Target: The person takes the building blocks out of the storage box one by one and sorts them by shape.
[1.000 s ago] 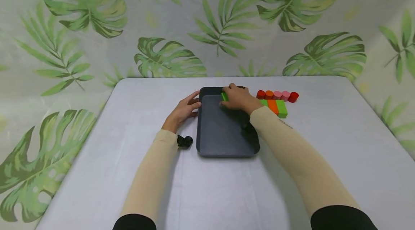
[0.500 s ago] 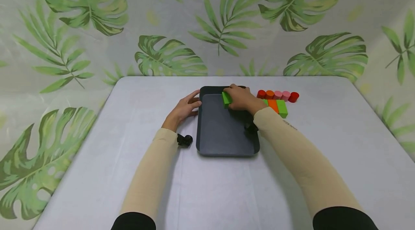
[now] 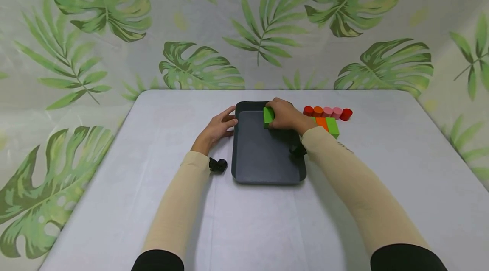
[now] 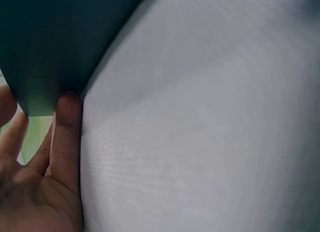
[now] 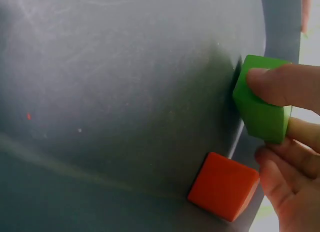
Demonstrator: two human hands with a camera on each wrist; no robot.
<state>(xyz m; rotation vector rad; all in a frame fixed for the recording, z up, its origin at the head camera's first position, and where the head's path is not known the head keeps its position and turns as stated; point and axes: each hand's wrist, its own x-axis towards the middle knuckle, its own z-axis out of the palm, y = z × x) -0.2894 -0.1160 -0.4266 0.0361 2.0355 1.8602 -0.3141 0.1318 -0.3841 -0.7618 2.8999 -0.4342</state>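
Note:
My right hand pinches a green block between thumb and fingers at the far end of the dark grey baking tray. In the right wrist view, the green block stands against the tray's far wall. An orange-red block sits inside the tray's corner beside it; the hand hides it from the head view. My left hand touches the tray's left wall with spread, fairly straight fingers. In the left wrist view, fingertips of the left hand meet the tray's outer side.
Right of the tray, several red, orange and pink cylinders lie in a row. In front of them, green and orange blocks sit side by side, partly hidden by my right wrist. A white cloth covers the table.
My right hand and the green block have shifted slightly to the right along the tray's far end, and more of the block shows. The left hand keeps its place on the tray.

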